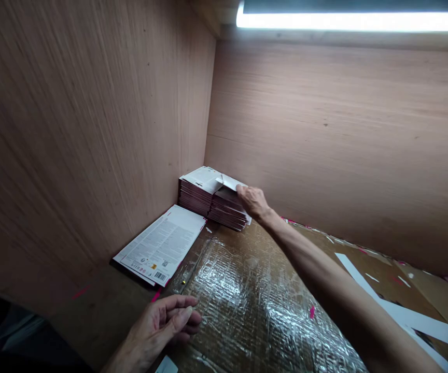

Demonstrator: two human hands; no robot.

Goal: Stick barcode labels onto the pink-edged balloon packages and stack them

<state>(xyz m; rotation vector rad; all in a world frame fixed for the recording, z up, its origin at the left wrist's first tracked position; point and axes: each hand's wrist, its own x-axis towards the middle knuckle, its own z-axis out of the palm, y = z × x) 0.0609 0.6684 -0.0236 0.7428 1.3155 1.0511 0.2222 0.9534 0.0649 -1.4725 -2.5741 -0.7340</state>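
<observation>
In the corner of the booth stands a stack of printed cardboard sleeves (196, 196), white on top with dark pink edges, in two side-by-side piles. My right hand (253, 201) reaches to the right pile, its fingers closed on the edge of a white card (229, 182) that is tilted up from the top. Nearer to me, a flatter pile of white printed cards (162, 241) lies along the left wall, with small text and a barcode. Below it hovers my left hand (169, 321), fingers loosely curled, with nothing visible in it.
Wood panels (325, 129) wall the left and back. The work surface is cardboard (243, 290) covered in shiny clear tape. White paper strips (414, 316) and pink scraps lie at right. A small white piece (166, 365) shows at the bottom edge. A bright lamp (352, 20) hangs above.
</observation>
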